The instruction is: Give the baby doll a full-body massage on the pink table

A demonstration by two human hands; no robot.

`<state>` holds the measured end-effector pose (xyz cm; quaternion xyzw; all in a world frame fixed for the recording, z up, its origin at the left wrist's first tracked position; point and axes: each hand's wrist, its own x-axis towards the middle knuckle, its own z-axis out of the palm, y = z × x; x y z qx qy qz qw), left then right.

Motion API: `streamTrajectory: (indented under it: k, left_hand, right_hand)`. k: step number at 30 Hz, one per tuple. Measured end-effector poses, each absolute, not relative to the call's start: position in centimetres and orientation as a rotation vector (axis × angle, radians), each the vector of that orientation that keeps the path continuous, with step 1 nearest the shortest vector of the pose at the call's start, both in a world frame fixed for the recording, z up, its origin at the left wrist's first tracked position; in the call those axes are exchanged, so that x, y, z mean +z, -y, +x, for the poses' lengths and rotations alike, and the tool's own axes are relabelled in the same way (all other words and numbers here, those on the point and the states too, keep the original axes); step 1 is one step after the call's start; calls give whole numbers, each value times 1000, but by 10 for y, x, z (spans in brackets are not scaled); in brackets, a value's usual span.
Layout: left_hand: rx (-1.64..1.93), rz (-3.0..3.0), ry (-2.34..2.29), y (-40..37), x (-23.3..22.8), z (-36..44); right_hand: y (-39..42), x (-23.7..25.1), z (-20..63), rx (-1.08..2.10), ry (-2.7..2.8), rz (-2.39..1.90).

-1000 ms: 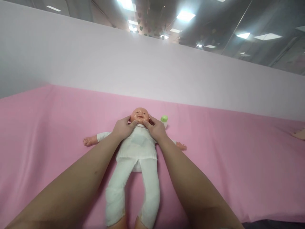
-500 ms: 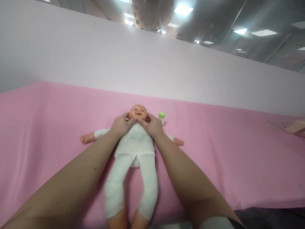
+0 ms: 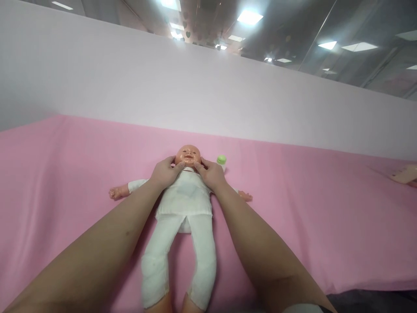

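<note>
A baby doll (image 3: 184,198) in a white top and trousers lies on its back, arms spread, feet toward me. My left hand (image 3: 165,172) cups the side of its head at the picture's left, thumb by the chin. On the opposite side my right hand (image 3: 211,174) holds the head the same way, its thumb on the jaw. Both sets of fingertips go out of sight behind the head. Just beyond my right hand stands a small bottle (image 3: 221,162) with a green cap, its lower part partly covered.
Pink cloth (image 3: 325,217) covers the surface under the doll. A pale wall (image 3: 195,91) rises behind it, with glass reflecting ceiling lights above. At the far right edge lies a beige object (image 3: 405,174) of unclear kind.
My thumbs have moved slightly apart at the doll's chin, and more of its neck shows. The whole view has shifted slightly; both hands stay at the head.
</note>
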<state>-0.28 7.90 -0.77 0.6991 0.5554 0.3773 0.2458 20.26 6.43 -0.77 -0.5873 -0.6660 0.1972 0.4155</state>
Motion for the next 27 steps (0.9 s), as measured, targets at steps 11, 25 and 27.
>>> streamTrajectory:
  k: [11, 25, 27]
  left_hand:
    - [1063, 1799, -1530, -93, -20, -6]
    - [1010, 1917, -1539, -76, -7, 1]
    - [1015, 1924, -1541, -77, -9, 0]
  right_hand:
    - [-69, -9, 210, 589, 1654, -1418]
    - [-60, -2, 194, 373, 1687, -1621]
    - [-60, -2, 194, 386, 1692, -1630]
